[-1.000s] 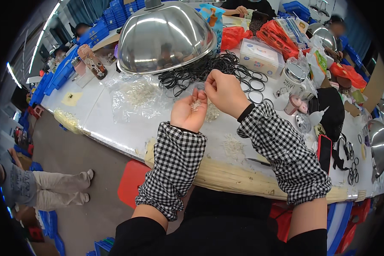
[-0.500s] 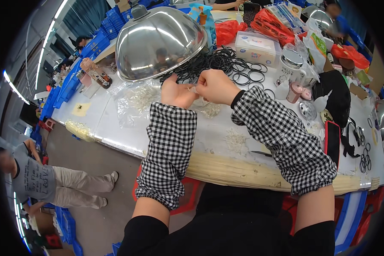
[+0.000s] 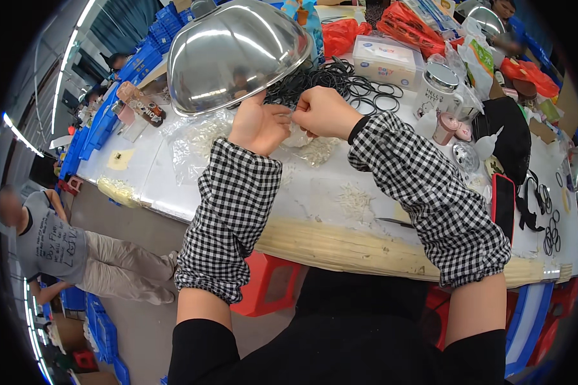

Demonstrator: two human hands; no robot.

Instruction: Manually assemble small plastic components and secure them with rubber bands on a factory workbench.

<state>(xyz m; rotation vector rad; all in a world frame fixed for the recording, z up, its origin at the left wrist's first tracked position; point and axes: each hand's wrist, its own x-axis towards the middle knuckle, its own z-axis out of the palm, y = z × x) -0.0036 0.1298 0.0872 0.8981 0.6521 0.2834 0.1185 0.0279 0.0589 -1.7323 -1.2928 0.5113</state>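
Palm up, my left hand (image 3: 261,126) has its fingers stretched toward my right hand, and no object shows clearly in it. My right hand (image 3: 327,113) is closed in a pinch right beside those fingertips; whatever it holds is too small or hidden to make out. A heap of black rubber rings (image 3: 315,82) lies just beyond both hands. Under and beside them are clear plastic bags (image 3: 318,151) with small pale pieces inside. Nearer me, a loose pile of small pale slivers (image 3: 355,201) rests on the white table (image 3: 302,196).
A large shiny metal dome (image 3: 237,58) stands at the far left. Beyond my right hand are a tissue box (image 3: 386,63), a lidded cup (image 3: 437,90) and red plastic bags (image 3: 410,32). A phone (image 3: 503,204) and tweezers-like dark tool (image 3: 395,222) lie by my right sleeve.
My left hand has moved left and turned its palm further open, drawing slightly apart from my right hand. My right hand stays pinched in nearly the same place.
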